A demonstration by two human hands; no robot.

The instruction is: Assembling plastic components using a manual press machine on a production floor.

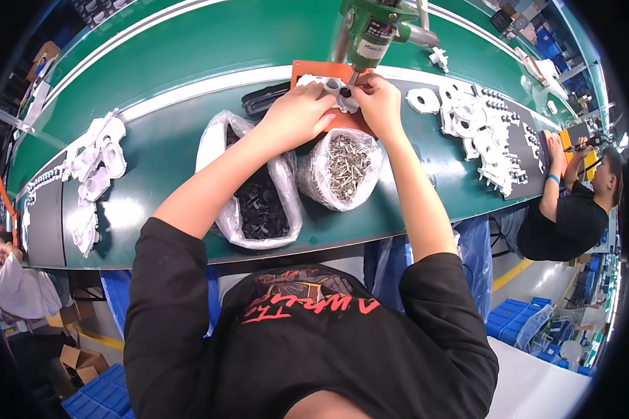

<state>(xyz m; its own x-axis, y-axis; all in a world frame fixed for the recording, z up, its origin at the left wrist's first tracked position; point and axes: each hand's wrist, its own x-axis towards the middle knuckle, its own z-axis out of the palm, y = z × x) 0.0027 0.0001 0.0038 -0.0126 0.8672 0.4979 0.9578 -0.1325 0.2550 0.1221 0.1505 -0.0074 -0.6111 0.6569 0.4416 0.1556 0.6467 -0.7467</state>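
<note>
A white plastic part (333,84) with round openings rests on the orange base plate (302,68) of a green bench press (374,33). My left hand (299,115) grips the part's left side, fingers curled over its edge. Beside the press's metal tip, my right hand (377,103) has thumb and fingers pinched together at the part's right side. Whatever lies between those fingertips is hidden. A small black piece (345,92) shows at the opening below the tip. Close to my forearms stand a clear bag of metal screws or pins (347,166) and a bag of black plastic pieces (262,208).
White plastic parts lie piled to the left (96,174) and right (468,129), with rows of small black pieces near them. A black tray (264,99) sits left of the base plate. Beyond runs a green conveyor belt (210,42). A co-worker (573,209) works at the right.
</note>
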